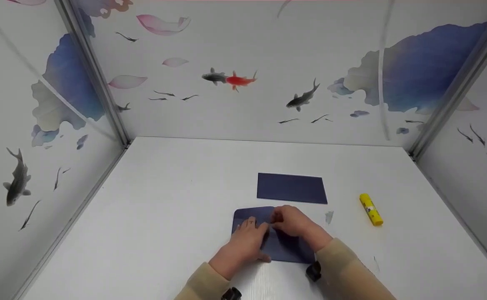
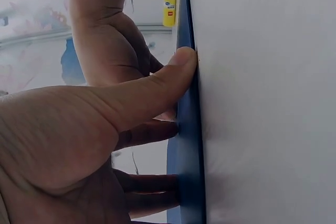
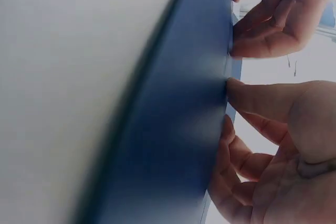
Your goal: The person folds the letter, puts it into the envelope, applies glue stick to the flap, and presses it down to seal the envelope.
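Observation:
A dark blue paper envelope [image 1: 291, 250] with rounded corners lies on the white table near the person. The left hand [image 1: 245, 241] rests on its left part, fingers spread forward; in the left wrist view, its thumb [image 2: 181, 64] touches the near edge. At the middle of the envelope, the right hand [image 1: 291, 221] has curled fingers and pinches at what seems a flap edge. Seen from the right wrist, thumb and fingers of the right hand [image 3: 283, 145] meet at the top of the blue paper [image 3: 173, 98], whose near side bows up. The exact pinched part is partly hidden.
Just beyond the envelope lies a flat dark blue rectangular card [image 1: 292, 188]. A yellow glue stick [image 1: 370, 209] lies to the right. Between them is a small greyish scrap or mark [image 1: 329, 216]. Printed white panels [image 1: 243, 116] enclose the table [image 1: 164, 200] at the back and sides.

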Motion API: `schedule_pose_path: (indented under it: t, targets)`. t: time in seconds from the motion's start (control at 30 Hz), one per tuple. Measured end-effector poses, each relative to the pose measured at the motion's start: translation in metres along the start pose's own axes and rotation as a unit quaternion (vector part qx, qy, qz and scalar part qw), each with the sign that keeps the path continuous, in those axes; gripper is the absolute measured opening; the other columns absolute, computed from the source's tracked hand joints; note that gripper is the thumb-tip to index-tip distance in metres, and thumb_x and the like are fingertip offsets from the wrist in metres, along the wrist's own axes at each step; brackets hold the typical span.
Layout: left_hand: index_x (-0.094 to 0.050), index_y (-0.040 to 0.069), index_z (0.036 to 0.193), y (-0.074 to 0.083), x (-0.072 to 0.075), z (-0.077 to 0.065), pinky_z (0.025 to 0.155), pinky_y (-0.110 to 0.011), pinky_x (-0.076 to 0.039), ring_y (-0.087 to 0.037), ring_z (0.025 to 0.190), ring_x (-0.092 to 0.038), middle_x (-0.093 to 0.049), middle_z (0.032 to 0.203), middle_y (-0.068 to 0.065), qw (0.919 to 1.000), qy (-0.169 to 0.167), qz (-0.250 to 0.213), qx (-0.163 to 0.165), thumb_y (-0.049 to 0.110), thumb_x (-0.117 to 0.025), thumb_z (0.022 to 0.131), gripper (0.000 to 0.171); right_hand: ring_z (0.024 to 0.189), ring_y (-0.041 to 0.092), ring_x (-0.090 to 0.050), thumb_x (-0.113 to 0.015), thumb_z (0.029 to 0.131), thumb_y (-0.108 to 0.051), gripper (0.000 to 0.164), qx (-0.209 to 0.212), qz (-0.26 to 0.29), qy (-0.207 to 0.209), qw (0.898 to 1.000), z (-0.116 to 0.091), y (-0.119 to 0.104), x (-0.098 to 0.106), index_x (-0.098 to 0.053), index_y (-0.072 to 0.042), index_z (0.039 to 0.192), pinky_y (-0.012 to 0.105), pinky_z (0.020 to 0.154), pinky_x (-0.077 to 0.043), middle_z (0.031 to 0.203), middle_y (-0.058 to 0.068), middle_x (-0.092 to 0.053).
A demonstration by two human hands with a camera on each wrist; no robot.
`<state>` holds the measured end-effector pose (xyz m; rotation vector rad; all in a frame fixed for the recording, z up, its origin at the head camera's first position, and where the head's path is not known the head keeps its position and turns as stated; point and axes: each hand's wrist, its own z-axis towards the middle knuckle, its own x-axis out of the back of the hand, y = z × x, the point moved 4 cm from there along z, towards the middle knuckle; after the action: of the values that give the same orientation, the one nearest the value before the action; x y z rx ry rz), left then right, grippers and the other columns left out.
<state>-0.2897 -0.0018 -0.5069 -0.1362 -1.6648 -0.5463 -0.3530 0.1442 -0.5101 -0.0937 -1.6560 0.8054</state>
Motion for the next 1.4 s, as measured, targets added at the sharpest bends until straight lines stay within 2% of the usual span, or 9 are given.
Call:
schedule_pose_path:
  t: [0.17,0.33,0.5,0.57,0.67,0.8,0.87,1.13,1.4]
  targets:
    - [-0.067,0.010,0.132,0.005,-0.001,-0.002,0.111,-0.055,-0.048,-0.042,0.145,-0.045,-0.044,0.154,-0.028,0.9994,-0.007,0.032,0.012,0.044,-0.089,0.077,0.069,0.088,0.022,-0.063,-0.070,0.089,0.006,0.013,-0.015,-0.016,0.033,0.999,-0.009,-0.005,0.001,-0.072,-0.003,0.099,0.049,0.086,-0.056,0.095,0.011,-0.069]
    - [-0.068,0.021,0.136,0.009,-0.001,-0.009,0.102,-0.052,-0.054,-0.039,0.134,-0.048,-0.047,0.150,-0.025,0.9957,0.001,0.090,0.023,0.050,-0.085,0.080,0.065,0.106,0.035,-0.061,-0.066,0.093,0.002,0.019,-0.028,-0.051,0.041,0.997,-0.039,-0.021,0.001,-0.071,0.002,0.111,0.056,0.098,-0.053,0.107,0.017,-0.067]
    - [-0.059,0.030,0.147,0.011,0.001,-0.016,0.092,-0.053,-0.057,-0.038,0.131,-0.049,-0.049,0.151,-0.021,0.9935,-0.024,0.102,0.043,0.050,-0.079,0.086,0.067,0.123,0.045,-0.060,-0.066,0.096,-0.006,0.030,-0.014,-0.092,-0.030,0.995,-0.073,-0.035,-0.005,-0.067,0.004,0.124,0.061,0.105,-0.049,0.128,0.026,-0.065]
    - [-0.057,0.033,0.148,0.011,0.002,-0.018,0.090,-0.050,-0.059,-0.038,0.131,-0.050,-0.051,0.150,-0.021,0.9932,-0.032,0.106,0.035,0.048,-0.077,0.088,0.064,0.133,0.050,-0.054,-0.067,0.097,-0.010,0.036,-0.022,-0.103,-0.068,0.992,-0.083,-0.035,-0.007,-0.066,0.001,0.131,0.063,0.108,-0.046,0.139,0.030,-0.059]
    - [-0.055,0.039,0.148,0.012,0.003,-0.022,0.097,-0.052,-0.057,-0.042,0.137,-0.050,-0.050,0.152,-0.024,0.9945,-0.060,0.083,0.021,0.043,-0.075,0.091,0.061,0.145,0.053,-0.041,-0.068,0.097,-0.015,0.045,-0.049,-0.101,-0.122,0.986,-0.095,-0.031,-0.008,-0.063,-0.009,0.141,0.065,0.112,-0.042,0.155,0.029,-0.046]
    - [-0.056,0.045,0.145,0.011,0.005,-0.026,0.110,-0.056,-0.049,-0.046,0.149,-0.039,-0.039,0.160,-0.029,0.9931,-0.111,0.030,0.023,0.038,-0.075,0.092,0.057,0.153,0.049,-0.028,-0.070,0.096,-0.019,0.053,-0.084,-0.090,-0.163,0.979,-0.101,-0.022,-0.007,-0.059,-0.020,0.147,0.062,0.114,-0.042,0.164,0.022,-0.036]
    - [-0.057,0.045,0.144,0.011,0.005,-0.027,0.111,-0.057,-0.049,-0.046,0.151,-0.035,-0.035,0.162,-0.029,0.9924,-0.120,0.018,0.024,0.037,-0.075,0.092,0.056,0.155,0.047,-0.027,-0.071,0.095,-0.021,0.054,-0.091,-0.087,-0.169,0.977,-0.101,-0.019,-0.006,-0.058,-0.021,0.148,0.062,0.114,-0.042,0.166,0.019,-0.034]
    - [-0.057,0.043,0.145,0.011,0.004,-0.025,0.113,-0.059,-0.046,-0.046,0.153,-0.032,-0.032,0.164,-0.029,0.9938,-0.109,0.010,0.017,0.035,-0.077,0.091,0.058,0.158,0.045,-0.019,-0.073,0.094,-0.030,0.063,-0.118,-0.075,-0.184,0.973,-0.103,-0.011,-0.010,-0.051,-0.022,0.153,0.062,0.111,-0.045,0.170,0.016,-0.027]
    - [-0.055,0.043,0.146,0.010,0.000,-0.023,0.113,-0.059,-0.045,-0.047,0.153,-0.031,-0.031,0.164,-0.029,0.9942,-0.105,0.011,0.020,0.036,-0.076,0.092,0.058,0.158,0.044,-0.018,-0.073,0.095,-0.032,0.062,-0.111,-0.066,-0.167,0.977,-0.102,-0.007,-0.009,-0.052,-0.024,0.153,0.064,0.112,-0.043,0.170,0.014,-0.028]
